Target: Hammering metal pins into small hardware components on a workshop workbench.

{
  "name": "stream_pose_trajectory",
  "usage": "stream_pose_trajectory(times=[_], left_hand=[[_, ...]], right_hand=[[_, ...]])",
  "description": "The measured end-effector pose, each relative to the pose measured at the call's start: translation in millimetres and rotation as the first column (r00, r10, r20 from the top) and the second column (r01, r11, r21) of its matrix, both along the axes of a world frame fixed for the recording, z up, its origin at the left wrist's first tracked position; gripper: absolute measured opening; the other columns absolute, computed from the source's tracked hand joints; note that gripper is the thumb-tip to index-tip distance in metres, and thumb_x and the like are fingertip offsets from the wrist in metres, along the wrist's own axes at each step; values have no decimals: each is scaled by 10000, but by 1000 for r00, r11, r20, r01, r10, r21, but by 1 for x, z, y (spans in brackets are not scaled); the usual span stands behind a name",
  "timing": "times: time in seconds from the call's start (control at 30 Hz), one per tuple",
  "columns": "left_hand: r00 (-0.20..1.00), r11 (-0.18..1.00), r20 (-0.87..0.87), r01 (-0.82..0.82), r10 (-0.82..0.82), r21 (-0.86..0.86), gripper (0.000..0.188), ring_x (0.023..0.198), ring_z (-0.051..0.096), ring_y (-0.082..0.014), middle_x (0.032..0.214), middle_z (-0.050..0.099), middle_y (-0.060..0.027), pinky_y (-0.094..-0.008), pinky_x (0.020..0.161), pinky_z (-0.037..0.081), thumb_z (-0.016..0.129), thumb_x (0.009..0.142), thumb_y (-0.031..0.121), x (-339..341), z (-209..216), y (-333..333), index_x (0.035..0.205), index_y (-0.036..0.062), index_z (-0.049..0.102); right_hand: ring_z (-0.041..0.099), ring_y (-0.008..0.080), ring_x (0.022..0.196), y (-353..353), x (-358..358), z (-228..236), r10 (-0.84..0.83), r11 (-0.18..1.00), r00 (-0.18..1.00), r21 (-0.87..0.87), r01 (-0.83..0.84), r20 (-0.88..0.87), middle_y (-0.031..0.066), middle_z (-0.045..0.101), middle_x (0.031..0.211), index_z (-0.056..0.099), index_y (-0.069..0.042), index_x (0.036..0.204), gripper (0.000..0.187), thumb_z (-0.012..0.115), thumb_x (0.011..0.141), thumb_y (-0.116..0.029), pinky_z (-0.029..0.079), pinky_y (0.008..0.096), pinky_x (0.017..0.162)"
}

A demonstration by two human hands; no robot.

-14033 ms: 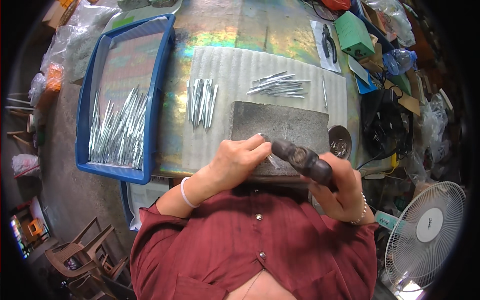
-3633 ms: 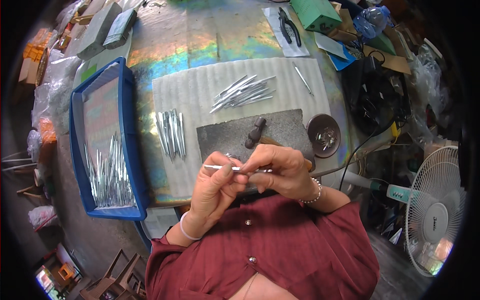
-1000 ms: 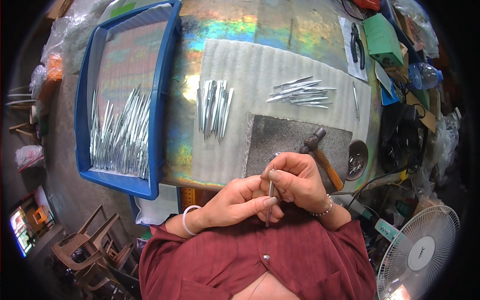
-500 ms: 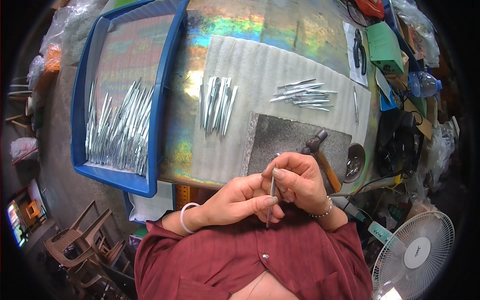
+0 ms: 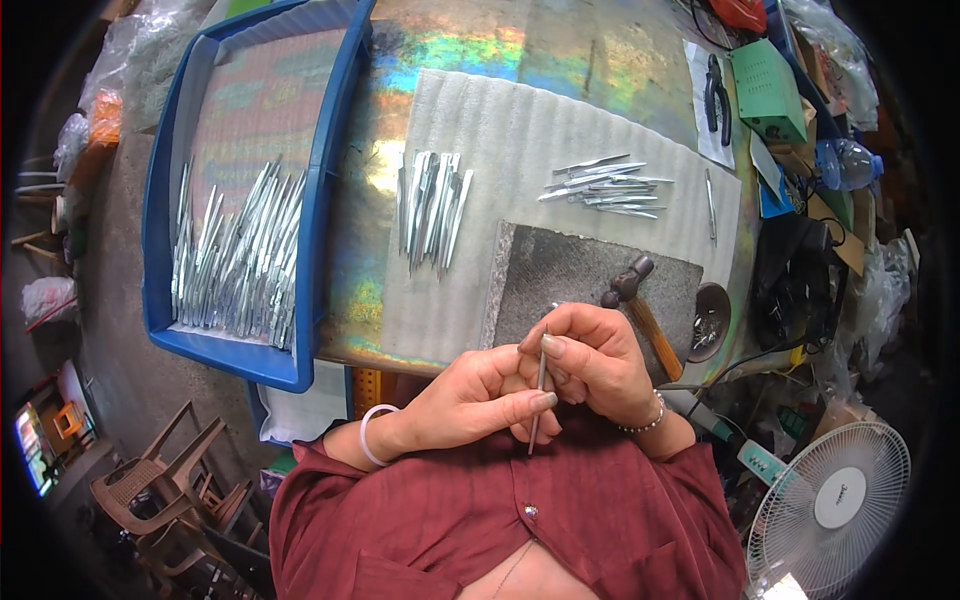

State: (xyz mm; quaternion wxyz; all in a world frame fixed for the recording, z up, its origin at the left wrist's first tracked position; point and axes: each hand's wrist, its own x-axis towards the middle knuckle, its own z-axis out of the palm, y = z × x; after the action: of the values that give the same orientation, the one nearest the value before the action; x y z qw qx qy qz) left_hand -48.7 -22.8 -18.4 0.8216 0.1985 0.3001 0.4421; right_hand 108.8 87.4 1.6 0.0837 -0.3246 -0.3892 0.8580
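A slim, pointed metal piece [image 5: 541, 376] stands between my hands, close to my chest. My left hand [image 5: 480, 395] is closed, its thumb against the piece's lower part. From the other side, my right hand [image 5: 598, 362] pinches the piece near its top end between thumb and fingers. Just beyond my hands lies a dark flat block [image 5: 555, 258] with a hammer [image 5: 632, 284] on it. Slender silver metal pieces [image 5: 432, 210] lie in a bundle on the white foam sheet [image 5: 480, 110], and a looser pile of similar pieces [image 5: 607, 187] is farther right.
A blue tray [image 5: 318, 190] on the left holds many such pieces. Right of the block sits a small bowl [image 5: 710, 320] of tiny metal bits. Pliers [image 5: 716, 100], a green box [image 5: 768, 92] and a bottle [image 5: 848, 165] are at the far right. A fan [image 5: 835, 500] stands low right.
The metal piece has turned slightly in my fingers, its lower end shifting a little left. Both hands stay almost in place.
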Motion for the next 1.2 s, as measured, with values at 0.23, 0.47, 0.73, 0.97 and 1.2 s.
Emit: stream_pose_trajectory(times=[0.23, 0.47, 0.73, 0.97, 1.2], left_hand=[[1000, 999, 16, 12, -12, 35, 197, 791, 650, -145, 903, 646, -101, -243, 701, 528, 441, 982, 117, 0, 1, 1, 1099, -31, 500], [999, 1000, 53, -11, 11, 0, 231, 822, 654, -162, 1003, 623, -124, -258, 724, 542, 437, 985, 123, 0, 1, -3, 1130, -46, 497], [992, 999, 122, 2, -6, 33, 253, 822, 660, -183, 947, 635, -132, -273, 706, 552, 471, 978, 158, -5, -3, -6, 1131, -42, 498], [991, 999, 132, -32, 26, 41, 233, 776, 662, -180, 883, 653, -131, -261, 675, 550, 498, 967, 151, -5, -3, -8, 1107, -35, 507], [996, 999, 70, -50, 49, 8, 195, 735, 656, -158, 851, 659, -119, -238, 640, 532, 535, 949, 131, -5, 1, -8, 1072, -20, 521]], right_hand=[[522, 31, 579, 0, 0, 2, 5, 1000, 1000, -2, -5, -1, 20, 599, 718, 587, 19, 966, 128, 549, 931, -98, 400, 165, 464], [517, 27, 578, -3, -3, 3, -1, 1000, 1000, 22, 1, 17, 17, 600, 725, 594, 16, 965, 126, 566, 922, -100, 400, 164, 466], [488, 14, 540, -7, -9, 2, -4, 999, 1000, 50, 2, 30, -4, 593, 685, 612, 8, 967, 129, 573, 919, -106, 373, 157, 460], [484, 16, 521, -10, -10, 1, -13, 1000, 1000, 23, 14, -11, -1, 588, 663, 617, 10, 968, 141, 555, 929, -111, 363, 159, 446], [432, 22, 487, -10, -10, 2, -11, 1000, 1000, 6, 11, -16, 27, 581, 690, 597, 26, 990, 134, 540, 919, -73, 326, 161, 418]])
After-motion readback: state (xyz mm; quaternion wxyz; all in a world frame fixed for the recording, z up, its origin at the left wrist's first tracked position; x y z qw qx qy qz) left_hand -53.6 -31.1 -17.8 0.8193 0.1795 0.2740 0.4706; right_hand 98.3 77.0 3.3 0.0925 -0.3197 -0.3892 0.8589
